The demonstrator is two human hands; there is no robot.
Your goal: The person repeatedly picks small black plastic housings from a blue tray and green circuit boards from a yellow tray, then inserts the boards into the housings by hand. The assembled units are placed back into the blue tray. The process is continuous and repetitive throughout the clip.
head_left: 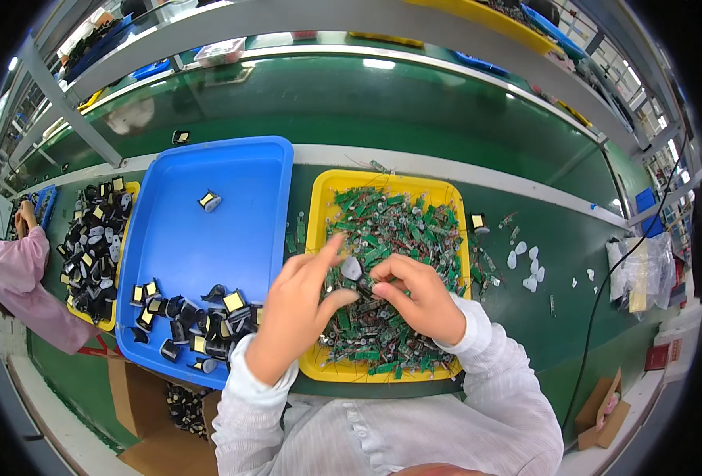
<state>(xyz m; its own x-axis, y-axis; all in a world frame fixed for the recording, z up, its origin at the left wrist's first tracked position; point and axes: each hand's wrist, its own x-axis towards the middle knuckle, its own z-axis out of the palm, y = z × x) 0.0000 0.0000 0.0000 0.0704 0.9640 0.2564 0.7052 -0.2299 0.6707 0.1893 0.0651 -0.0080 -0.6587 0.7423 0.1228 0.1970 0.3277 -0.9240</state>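
Blue tray [192, 246] at left, black parts [179, 332] heaped toward near end; yellow tray [319, 218], full of green circuit boards [379, 230], beneath hands; left hand [294, 311], thumb and fingers spread wide; right hand [424, 297] nearer, fingertips pinching grey-and-black piece [352, 268]; piece above boards, left of right fingertips, long axis slanting up-left

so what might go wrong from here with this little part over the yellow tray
The grey-and-black part pinched in the right hand could slip and get lost among the circuit boards crowding the yellow tray. The loose white ovals on the green bench might get knocked about by a stray right arm.
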